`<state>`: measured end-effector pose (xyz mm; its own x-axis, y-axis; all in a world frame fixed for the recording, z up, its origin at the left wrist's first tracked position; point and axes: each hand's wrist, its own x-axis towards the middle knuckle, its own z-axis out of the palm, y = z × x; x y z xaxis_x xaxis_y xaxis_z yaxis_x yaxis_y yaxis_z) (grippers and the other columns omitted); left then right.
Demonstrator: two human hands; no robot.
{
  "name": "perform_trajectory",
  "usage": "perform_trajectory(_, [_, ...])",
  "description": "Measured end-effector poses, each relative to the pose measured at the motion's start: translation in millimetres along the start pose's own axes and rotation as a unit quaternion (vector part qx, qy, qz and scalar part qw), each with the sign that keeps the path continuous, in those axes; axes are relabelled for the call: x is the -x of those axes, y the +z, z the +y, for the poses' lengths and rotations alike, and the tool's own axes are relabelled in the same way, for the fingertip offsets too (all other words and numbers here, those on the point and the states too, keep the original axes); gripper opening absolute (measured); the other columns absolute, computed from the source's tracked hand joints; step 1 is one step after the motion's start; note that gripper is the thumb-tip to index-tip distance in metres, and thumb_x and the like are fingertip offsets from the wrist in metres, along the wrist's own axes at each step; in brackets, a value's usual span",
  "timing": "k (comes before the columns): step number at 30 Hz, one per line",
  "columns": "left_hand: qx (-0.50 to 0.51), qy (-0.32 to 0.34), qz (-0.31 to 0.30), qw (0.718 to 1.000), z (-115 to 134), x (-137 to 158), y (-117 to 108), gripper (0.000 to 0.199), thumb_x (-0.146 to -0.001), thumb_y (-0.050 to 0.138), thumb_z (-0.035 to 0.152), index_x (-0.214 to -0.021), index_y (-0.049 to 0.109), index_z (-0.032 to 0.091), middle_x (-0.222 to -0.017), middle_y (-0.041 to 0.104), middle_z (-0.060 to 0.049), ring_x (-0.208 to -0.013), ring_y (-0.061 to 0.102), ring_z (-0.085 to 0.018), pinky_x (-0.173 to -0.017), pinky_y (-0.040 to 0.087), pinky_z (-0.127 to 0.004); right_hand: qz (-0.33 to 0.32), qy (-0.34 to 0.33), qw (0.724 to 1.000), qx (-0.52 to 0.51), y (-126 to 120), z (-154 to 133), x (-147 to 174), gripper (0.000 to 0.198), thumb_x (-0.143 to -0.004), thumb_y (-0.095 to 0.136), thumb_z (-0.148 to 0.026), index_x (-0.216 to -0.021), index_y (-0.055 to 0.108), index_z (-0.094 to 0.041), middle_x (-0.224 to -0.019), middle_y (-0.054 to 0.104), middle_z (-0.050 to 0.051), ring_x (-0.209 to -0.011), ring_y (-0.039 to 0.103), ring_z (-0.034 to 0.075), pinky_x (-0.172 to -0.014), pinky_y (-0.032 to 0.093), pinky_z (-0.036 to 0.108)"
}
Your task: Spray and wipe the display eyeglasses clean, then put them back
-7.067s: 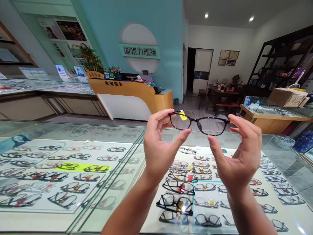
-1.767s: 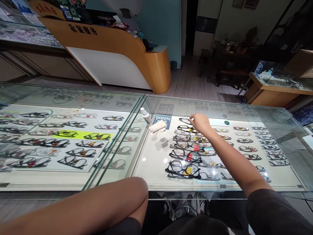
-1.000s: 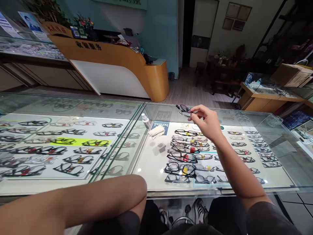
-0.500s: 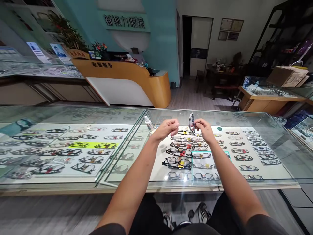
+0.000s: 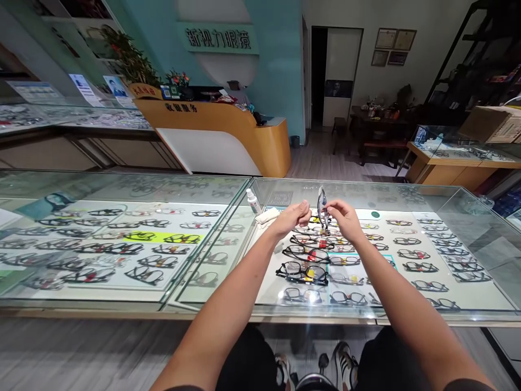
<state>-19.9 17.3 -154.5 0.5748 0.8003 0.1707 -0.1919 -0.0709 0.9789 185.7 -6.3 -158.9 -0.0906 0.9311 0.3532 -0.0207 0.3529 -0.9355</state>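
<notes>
Eyeglasses (image 5: 322,205) stand edge-on to you above the glass display case (image 5: 264,289), pinched between the fingertips of your right hand (image 5: 343,218). Your left hand (image 5: 290,218) curls just beside them, its grip unclear, near a pale cloth (image 5: 266,215) and white bottle (image 5: 253,201).

“新视力眼镜” on wall sign (image 5: 218,38), apparently “收银服务” on counter (image 5: 228,118)

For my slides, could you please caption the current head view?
Right hand holds glasses over a display case, left hand nearby.
</notes>
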Motion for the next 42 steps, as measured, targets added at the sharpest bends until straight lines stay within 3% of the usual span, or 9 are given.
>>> perform_trajectory(4, [0.045,0.008,0.018,0.999,7,-1,2,0.061,-0.080,0.083,0.069,-0.072,0.049,0.019,-0.064,0.043,0.004,-0.057,0.039,-0.009,-0.056,0.034,-0.024,0.000,-0.016,1.000,-0.002,0,-8,0,0.018,-0.084,0.072,-0.042,-0.083,0.071,-0.024,-0.082,0.074,0.001,-0.076,0.063,0.018,-0.080,0.051,0.036])
perform_trajectory(9, [0.035,-0.002,0.029,0.999,11,-1,6,0.051,-0.078,0.086,0.056,-0.075,0.052,0.018,-0.070,0.050,0.002,-0.064,0.046,-0.010,-0.062,0.038,-0.025,-0.001,-0.019,1.000,-0.010,4,-13,1,0.017,-0.083,0.073,-0.041,-0.081,0.071,-0.024,-0.081,0.074,0.002,-0.074,0.062,0.017,-0.080,0.052,0.037])
perform_trajectory(24, [-0.075,-0.005,0.033,0.997,5,-2,6,0.059,-0.079,0.080,0.072,-0.081,0.057,0.018,-0.073,0.057,0.001,-0.067,0.049,-0.011,-0.066,0.040,-0.027,0.010,-0.020,1.000,-0.013,11,-16,4,0.022,-0.084,0.075,-0.045,-0.084,0.070,-0.025,-0.082,0.071,0.002,-0.080,0.065,0.019,-0.084,0.054,0.038])
perform_trajectory(31, [-0.093,0.014,0.053,0.994,6,-4,9,0.056,-0.077,0.084,0.066,-0.078,0.052,0.020,-0.068,0.053,0.004,-0.065,0.049,-0.011,-0.066,0.040,-0.026,0.005,-0.027,1.000,0.007,14,-17,6,0.019,-0.083,0.075,-0.043,-0.084,0.072,-0.024,-0.086,0.072,0.002,-0.086,0.066,0.020,-0.089,0.052,0.038])
perform_trajectory(34, [-0.097,0.025,0.057,0.993,6,-3,9,0.054,-0.078,0.083,0.063,-0.075,0.050,0.020,-0.067,0.051,0.004,-0.066,0.048,-0.012,-0.067,0.039,-0.027,0.014,-0.004,0.999,-0.029,16,-16,4,0.022,-0.080,0.077,-0.045,-0.081,0.070,-0.024,-0.083,0.071,0.002,-0.081,0.064,0.019,-0.082,0.051,0.036])
perform_trajectory(38, [-0.100,0.018,0.043,0.994,6,-2,9,0.051,-0.079,0.083,0.061,-0.076,0.053,0.019,-0.068,0.053,0.003,-0.067,0.049,-0.012,-0.068,0.040,-0.028,0.032,0.080,0.992,-0.093,13,-10,-1,0.033,-0.070,0.085,-0.047,-0.085,0.067,-0.024,-0.078,0.069,-0.001,-0.077,0.062,0.017,-0.072,0.047,0.031])
perform_trajectory(42, [-0.091,0.013,0.039,0.995,5,-1,6,0.049,-0.077,0.085,0.057,-0.076,0.055,0.018,-0.072,0.056,0.002,-0.068,0.050,-0.012,-0.069,0.040,-0.028,-0.016,0.142,0.982,-0.127,10,-6,-3,0.035,-0.066,0.088,-0.048,-0.079,0.069,-0.022,-0.079,0.070,-0.001,-0.076,0.060,0.015,-0.069,0.043,0.029])
